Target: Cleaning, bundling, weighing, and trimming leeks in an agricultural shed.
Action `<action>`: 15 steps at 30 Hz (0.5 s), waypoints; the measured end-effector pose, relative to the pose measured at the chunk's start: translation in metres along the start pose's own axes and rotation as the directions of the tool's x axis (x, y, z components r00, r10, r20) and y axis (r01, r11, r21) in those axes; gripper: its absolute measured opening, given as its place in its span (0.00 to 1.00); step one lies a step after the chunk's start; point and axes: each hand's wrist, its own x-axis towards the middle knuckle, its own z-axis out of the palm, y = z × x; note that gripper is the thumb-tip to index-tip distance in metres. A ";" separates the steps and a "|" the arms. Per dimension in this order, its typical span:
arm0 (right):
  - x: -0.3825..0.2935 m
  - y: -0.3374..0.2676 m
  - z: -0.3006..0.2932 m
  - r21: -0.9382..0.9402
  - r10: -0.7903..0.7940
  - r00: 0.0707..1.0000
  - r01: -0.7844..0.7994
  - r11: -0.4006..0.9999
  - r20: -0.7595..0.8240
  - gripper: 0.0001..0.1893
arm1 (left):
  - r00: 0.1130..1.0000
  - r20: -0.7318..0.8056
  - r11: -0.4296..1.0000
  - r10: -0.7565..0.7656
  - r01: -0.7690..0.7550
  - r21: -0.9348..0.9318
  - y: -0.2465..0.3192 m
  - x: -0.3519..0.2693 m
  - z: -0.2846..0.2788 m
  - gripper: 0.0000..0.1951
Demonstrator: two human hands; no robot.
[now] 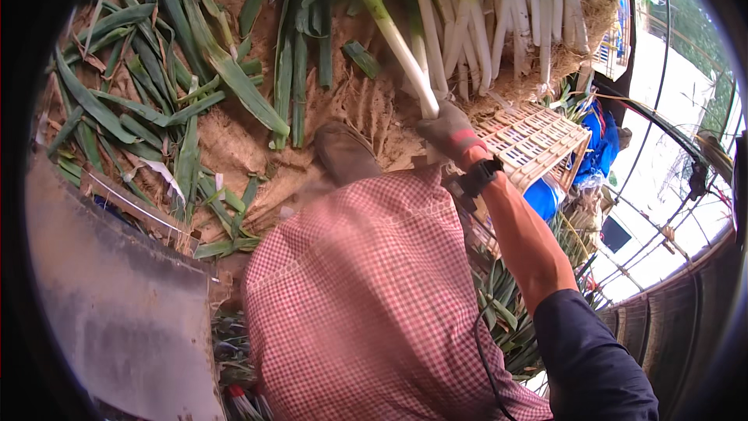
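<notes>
My right hand (449,133), in a grey and red work glove, grips one leek (403,55) by its white root end. The leek slants up and left, and its green end runs out of the top of the picture. Just beyond the hand lies a heap of leeks (508,17) with white stalks and brown, hairy roots. Cut green leek leaves (222,76) are strewn over the brown sacking (234,149) to the left. My left hand is out of view.
A pale plastic crate (526,140) lies tipped beside my right forearm, near a blue bag (599,143). A shoe (345,149) stands on the sacking past the red checked apron (362,292). At lower left is a grey metal panel (117,304); more leaves (508,327) lie at right.
</notes>
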 end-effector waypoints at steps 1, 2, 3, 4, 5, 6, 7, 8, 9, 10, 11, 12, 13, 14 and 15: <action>0.006 0.013 -0.005 0.044 -0.073 0.997 0.071 0.996 0.025 0.33 | 1.000 -0.006 1.000 0.000 0.000 -0.006 0.002 -0.001 -0.003 0.21; 0.005 0.012 -0.004 0.064 -0.063 0.998 0.063 0.996 0.003 0.31 | 1.000 -0.009 1.000 -0.006 0.006 -0.002 0.002 -0.004 -0.011 0.21; -0.004 -0.003 -0.004 0.080 -0.070 0.997 0.069 0.994 0.011 0.31 | 1.000 -0.012 1.000 -0.015 0.016 0.012 -0.001 -0.010 -0.025 0.20; -0.020 -0.026 -0.015 0.168 -0.079 0.993 0.064 0.984 0.085 0.27 | 0.999 -0.022 0.999 -0.023 0.024 0.021 -0.004 -0.017 -0.040 0.20; -0.031 -0.043 -0.023 0.255 -0.095 0.983 0.053 0.965 0.158 0.24 | 0.999 -0.038 0.999 -0.038 0.039 0.024 -0.008 -0.025 -0.055 0.20; -0.040 -0.048 -0.036 0.332 -0.087 0.987 0.038 0.943 0.134 0.14 | 0.998 -0.047 0.999 -0.050 0.050 0.003 -0.005 -0.037 -0.069 0.19; -0.050 -0.059 -0.048 0.342 -0.096 0.987 0.046 0.938 0.131 0.14 | 0.992 -0.098 0.996 -0.084 0.084 0.000 -0.011 -0.044 -0.092 0.19; -0.066 -0.073 -0.064 0.338 -0.071 0.977 -0.002 0.941 0.201 0.16 | 0.979 -0.163 0.992 -0.126 0.127 -0.009 -0.006 -0.058 -0.117 0.18; -0.084 -0.087 -0.080 0.330 -0.046 0.962 -0.047 0.943 0.269 0.17 | 0.961 -0.218 0.986 -0.169 0.166 -0.032 0.005 -0.071 -0.138 0.18; -0.103 -0.097 -0.088 0.354 -0.047 0.937 -0.085 0.931 0.346 0.20 | 0.942 -0.257 0.977 -0.214 0.205 -0.060 0.022 -0.083 -0.160 0.17; -0.130 -0.113 -0.094 0.376 -0.039 0.937 -0.100 0.921 0.346 0.19 | 0.924 -0.276 0.964 -0.266 0.246 -0.106 0.045 -0.095 -0.178 0.17; -0.151 -0.118 -0.087 0.461 -0.051 0.943 -0.112 0.881 0.328 0.16 | 0.906 -0.278 0.944 -0.320 0.281 -0.171 0.075 -0.109 -0.191 0.17; -0.170 -0.118 -0.086 0.446 -0.099 0.940 -0.061 0.893 0.327 0.16 | 0.888 -0.255 0.911 -0.383 0.318 -0.262 0.106 -0.120 -0.199 0.16; -0.187 -0.113 -0.080 0.473 -0.173 0.931 0.001 0.881 0.321 0.17 | 0.869 -0.205 0.861 -0.450 0.360 -0.360 0.140 -0.131 -0.202 0.16; -0.207 -0.118 -0.073 0.528 -0.262 0.878 0.013 0.849 0.400 0.18 | 0.857 -0.107 0.787 -0.504 0.404 -0.467 0.172 -0.142 -0.201 0.16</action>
